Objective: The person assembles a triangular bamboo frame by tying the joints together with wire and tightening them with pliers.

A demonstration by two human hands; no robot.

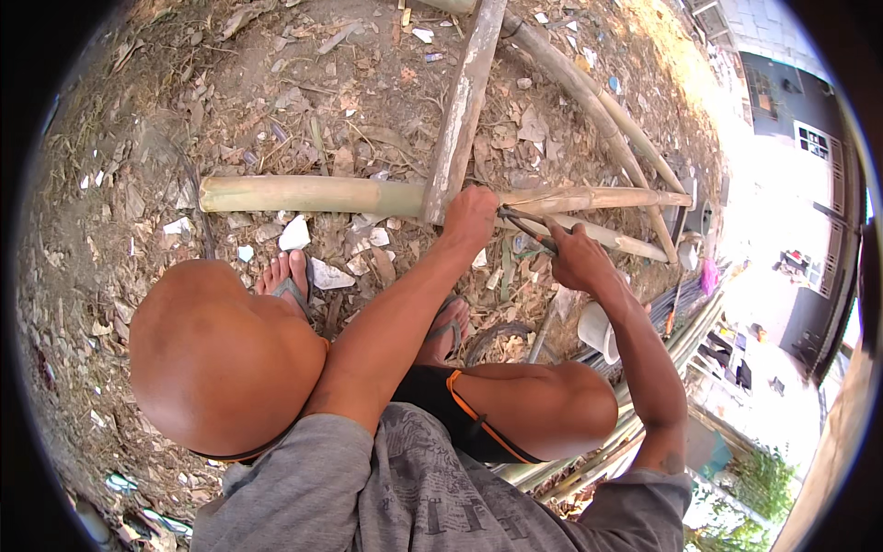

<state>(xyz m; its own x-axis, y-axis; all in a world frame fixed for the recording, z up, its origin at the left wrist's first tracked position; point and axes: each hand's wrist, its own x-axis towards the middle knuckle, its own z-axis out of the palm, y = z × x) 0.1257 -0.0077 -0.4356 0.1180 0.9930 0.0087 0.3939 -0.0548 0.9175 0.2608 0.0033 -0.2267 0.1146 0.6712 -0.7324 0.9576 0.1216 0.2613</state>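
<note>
A thick pale bamboo pole lies crosswise in front of me, and a weathered wooden pole meets it at a joint. My left hand is closed over the bamboo right at this joint; its fingertips are hidden. In my right hand are the handles of a pair of dark pincers. Their jaws reach the bamboo just right of my left hand, where thin dark wire seems to show. Split bamboo runs on from the joint to the right.
Two more bamboo poles slant down to the right end of the frame. Dry leaves and white shards litter the ground by my sandalled feet. A white bucket and a stack of bamboo are beside my right knee.
</note>
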